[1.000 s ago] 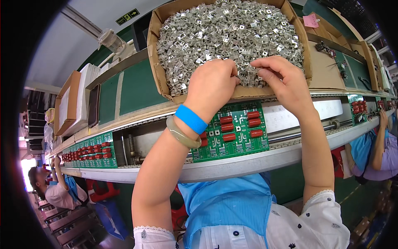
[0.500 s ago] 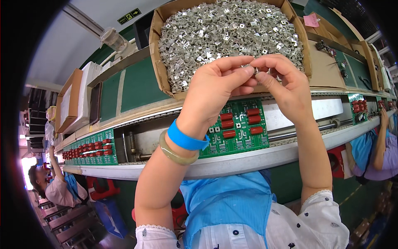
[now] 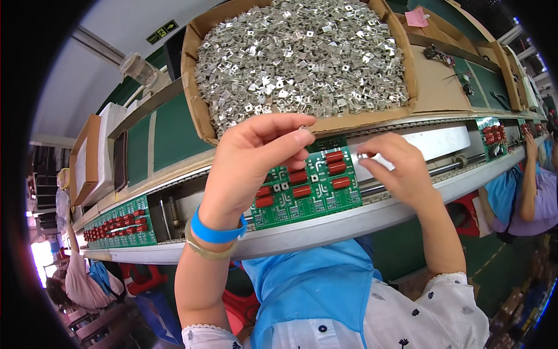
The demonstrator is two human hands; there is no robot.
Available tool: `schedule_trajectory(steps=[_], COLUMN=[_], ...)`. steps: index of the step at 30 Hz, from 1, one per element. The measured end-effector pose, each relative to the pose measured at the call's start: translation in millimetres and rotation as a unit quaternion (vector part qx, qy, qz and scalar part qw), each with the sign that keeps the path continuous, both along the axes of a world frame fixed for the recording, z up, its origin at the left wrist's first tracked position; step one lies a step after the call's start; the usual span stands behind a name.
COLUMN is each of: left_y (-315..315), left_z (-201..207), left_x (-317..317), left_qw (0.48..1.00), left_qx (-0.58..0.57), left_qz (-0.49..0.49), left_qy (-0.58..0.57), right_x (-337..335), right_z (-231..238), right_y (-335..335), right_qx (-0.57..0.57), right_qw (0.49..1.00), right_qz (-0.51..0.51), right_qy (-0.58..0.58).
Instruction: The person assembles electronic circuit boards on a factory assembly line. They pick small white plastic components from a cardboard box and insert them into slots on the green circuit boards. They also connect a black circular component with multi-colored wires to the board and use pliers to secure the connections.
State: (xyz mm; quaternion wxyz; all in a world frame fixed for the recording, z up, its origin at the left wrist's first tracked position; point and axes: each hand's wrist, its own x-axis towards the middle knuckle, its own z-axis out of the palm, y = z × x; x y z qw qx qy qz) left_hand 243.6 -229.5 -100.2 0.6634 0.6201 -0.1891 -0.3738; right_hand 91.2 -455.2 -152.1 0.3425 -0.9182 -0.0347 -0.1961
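Observation:
A green circuit board [image 3: 321, 200] with red capacitors [image 3: 302, 191] and a few small metal terminals lies on the conveyor in front of me. My left hand [image 3: 256, 152] is above the board's left part, a small silvery metal terminal [image 3: 303, 128] pinched between thumb and forefinger. At the board's right edge, my right hand [image 3: 396, 166] pinches another small metal terminal [image 3: 362, 156], partly hidden by the fingers. Beyond both hands stands a cardboard box [image 3: 354, 123] heaped with loose metal terminals [image 3: 302, 58]. The left hand covers part of the board.
Conveyor rails [image 3: 279, 246] run left to right. Further boards lie at the left [image 3: 119, 224] and the right [image 3: 493, 136]. A metal rod [image 3: 433, 173] spans the gap right of my board. Other people work at both ends of the line. A cardboard tray [image 3: 433, 87] sits at the back right.
My hands were together over the box's near edge. They have come apart and lowered toward the board, each with a small terminal. The view has shifted a little.

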Motion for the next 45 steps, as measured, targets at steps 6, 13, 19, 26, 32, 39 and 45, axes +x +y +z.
schedule_trajectory(steps=[6,13,19,26,32,39,45], left_y=[7.2,5.6,-1.7,-15.0,-18.2,-22.4,15.5], left_z=[-7.9,-2.7,-9.6,-40.2,-40.0,-40.6,-7.1], left_x=[-8.2,-17.7,-31.2,-44.5,-47.4,-45.9,-52.4], left_qw=[0.998,0.998,0.919,0.762,0.745,0.756,0.828], left_qx=[-0.029,0.040,0.172,0.258,0.285,0.280,0.171], left_qz=[-0.021,-0.031,-0.071,-0.117,-0.124,-0.126,0.015], left_qy=[0.042,-0.025,-0.348,-0.582,-0.590,-0.579,-0.534], right_x=[-4.2,-2.7,-3.8,-8.6,-10.4,-9.3,-9.9], right_z=[-17.7,-18.1,-13.0,-21.6,-20.4,-22.1,-15.9], right_y=[0.0,-0.2,-1.3,-6.1,-4.2,-8.2,-2.3], right_qx=[-0.047,-0.057,-0.026,0.003,0.011,0.010,0.003], right_qw=[0.998,0.997,0.999,1.000,1.000,1.000,0.997], right_qz=[0.035,0.053,0.034,0.013,0.015,0.016,-0.041], right_qy=[0.027,0.026,0.014,0.001,-0.003,-0.006,-0.063])
